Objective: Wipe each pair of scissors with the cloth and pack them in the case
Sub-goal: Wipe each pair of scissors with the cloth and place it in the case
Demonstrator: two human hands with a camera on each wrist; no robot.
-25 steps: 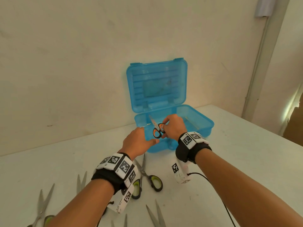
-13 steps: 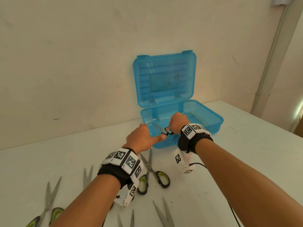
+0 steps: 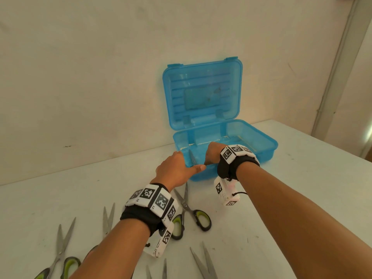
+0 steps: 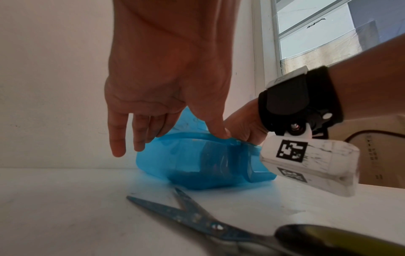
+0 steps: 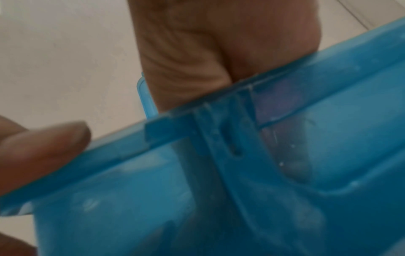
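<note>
The blue plastic case (image 3: 261,146) stands open against the wall, lid up. My right hand (image 3: 213,154) reaches down into its front left corner and grips a small pair of scissors; only the steel blade (image 3: 192,157) shows, pointing up and away, and the handles are hidden behind the hand. My left hand (image 3: 177,170) hovers just left of it, fingers straight and hanging, and its thumb (image 4: 219,133) touches the front rim of the case (image 4: 197,161). In the right wrist view the case wall (image 5: 285,173) fills the frame. No cloth is in view.
A pair of green-handled scissors (image 3: 189,210) lies on the white table right under my left wrist. Several more pairs lie along the near edge, at the left (image 3: 62,246) and bottom centre (image 3: 203,262). The wall stands close behind the case.
My right hand has lowered the small scissors from above the case down into its front left corner, so the handles have gone out of sight. My left hand followed, and its thumb has reached the rim.
</note>
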